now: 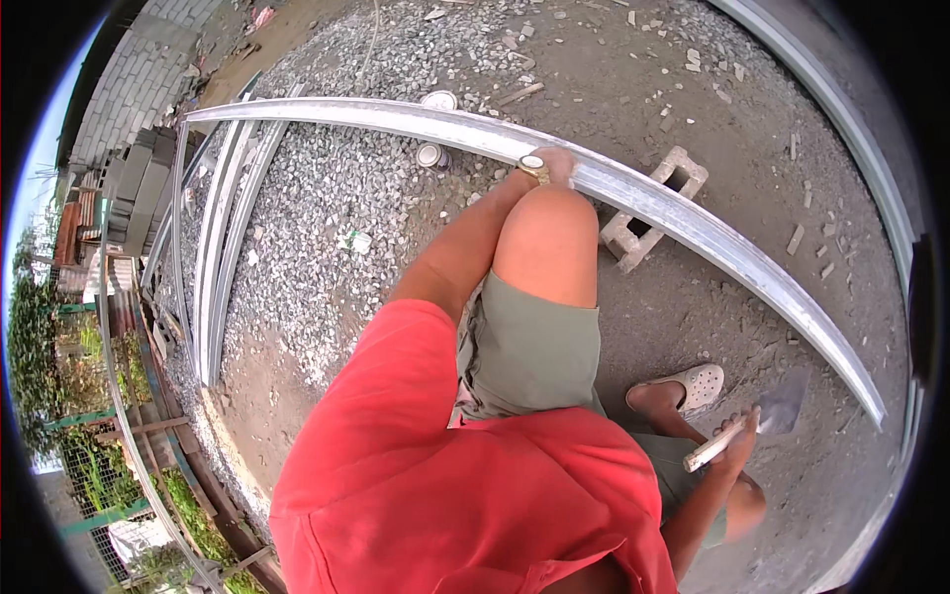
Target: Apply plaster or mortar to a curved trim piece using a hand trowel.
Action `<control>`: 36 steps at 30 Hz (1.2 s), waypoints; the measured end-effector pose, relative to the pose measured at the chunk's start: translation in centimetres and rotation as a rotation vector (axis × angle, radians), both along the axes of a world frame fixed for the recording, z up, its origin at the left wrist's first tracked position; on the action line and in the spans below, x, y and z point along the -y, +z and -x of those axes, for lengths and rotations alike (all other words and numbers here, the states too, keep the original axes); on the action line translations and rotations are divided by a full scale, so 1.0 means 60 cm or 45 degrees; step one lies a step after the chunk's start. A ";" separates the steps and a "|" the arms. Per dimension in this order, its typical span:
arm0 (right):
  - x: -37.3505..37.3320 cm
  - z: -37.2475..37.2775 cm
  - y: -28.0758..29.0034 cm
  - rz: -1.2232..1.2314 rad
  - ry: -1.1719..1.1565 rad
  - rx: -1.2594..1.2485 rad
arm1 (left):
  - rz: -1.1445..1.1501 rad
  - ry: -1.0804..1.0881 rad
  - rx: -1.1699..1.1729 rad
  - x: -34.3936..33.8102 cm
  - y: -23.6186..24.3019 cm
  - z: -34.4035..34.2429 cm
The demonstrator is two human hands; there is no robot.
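Observation:
A long silver metal channel [712,226] stretches across in front of me, over a grey hollow concrete block [626,241]. On the channel, just beyond my raised knee, is my left hand [558,166], with a watch on its wrist. Its fingers are smeared and partly hidden, so their grip cannot be made out. Down at the right, beside my bent leg, my right hand [737,443] is closed around the pale handle of a trowel [785,403]. The trowel's grey blade is blurred and points away from me, apart from the channel.
Two round cans [432,156] stand near the channel on grey gravel [317,238]. More metal channels [226,238] lie at the left, near stacked concrete blocks [139,188]. A long metal rail [841,109] runs along the far right. My shoe [701,387] rests on the dirt ground.

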State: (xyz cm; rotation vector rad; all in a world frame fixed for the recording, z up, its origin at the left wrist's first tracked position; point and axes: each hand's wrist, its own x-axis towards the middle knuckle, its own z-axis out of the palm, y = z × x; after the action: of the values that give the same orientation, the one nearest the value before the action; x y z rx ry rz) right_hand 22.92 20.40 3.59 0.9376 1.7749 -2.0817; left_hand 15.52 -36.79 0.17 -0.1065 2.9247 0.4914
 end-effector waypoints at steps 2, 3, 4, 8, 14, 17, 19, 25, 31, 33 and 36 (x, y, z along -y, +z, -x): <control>0.005 -0.003 -0.001 0.003 0.012 0.009 | -0.094 -0.016 -0.027 -0.015 -0.019 0.016; 0.009 -0.003 -0.001 0.005 -0.002 -0.010 | -0.190 -0.007 0.017 -0.022 -0.028 0.023; 0.011 -0.003 -0.002 -0.013 -0.002 0.016 | -0.280 0.031 0.050 -0.028 -0.036 0.028; 0.024 0.003 0.000 -0.011 -0.008 0.036 | -0.479 0.121 0.077 -0.023 -0.044 0.027; 0.037 0.003 0.008 -0.052 0.013 0.038 | -0.059 0.150 0.059 0.035 -0.015 0.006; 0.036 0.001 0.004 -0.120 0.002 0.039 | 0.037 0.174 0.095 0.076 0.004 -0.025; 0.031 -0.002 -0.004 -0.110 0.010 0.052 | 0.099 0.184 0.091 0.106 0.019 -0.048; 0.022 -0.005 -0.024 -0.069 0.064 0.069 | 0.544 0.342 0.294 0.168 0.023 -0.095; 0.081 0.023 0.018 -0.323 0.344 -0.039 | 0.557 0.257 -0.030 0.152 -0.013 -0.083; 0.112 0.039 0.042 -0.395 0.445 -0.100 | 0.557 0.253 -0.029 0.135 -0.012 -0.086; 0.152 0.058 0.071 -0.476 0.598 -0.204 | 0.445 0.253 -0.096 0.096 -0.003 -0.090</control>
State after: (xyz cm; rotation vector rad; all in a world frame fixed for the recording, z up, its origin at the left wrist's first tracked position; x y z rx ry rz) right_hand 19.44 11.28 7.84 0.3742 2.2523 -1.5985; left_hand 20.90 -42.53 0.00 -0.4347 3.0594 0.0037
